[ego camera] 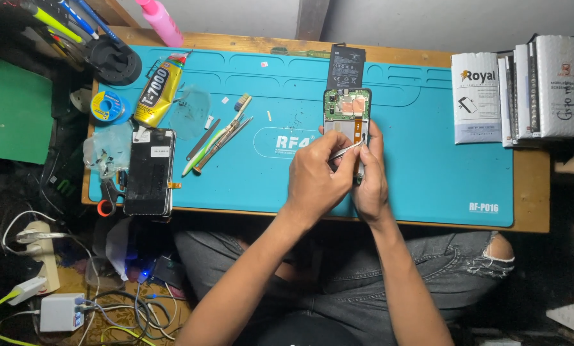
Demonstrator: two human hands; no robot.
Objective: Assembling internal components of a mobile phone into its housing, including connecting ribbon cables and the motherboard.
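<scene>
An opened phone (346,110) with its back off lies upright on the blue work mat (428,160), showing its circuit board and orange flex cable. My left hand (316,176) holds metal tweezers (349,150) whose tips reach across the phone's lower half. My right hand (371,176) grips the phone's lower right edge and steadies it. A black battery (346,66) lies just beyond the phone's top end.
A glue tube (158,91), a solder spool (108,106), a screen panel (149,170), a brush and several hand tools (217,137) lie on the mat's left. White boxes (517,90) stand at the right. Cables and a power strip (40,256) lie on the floor at the left.
</scene>
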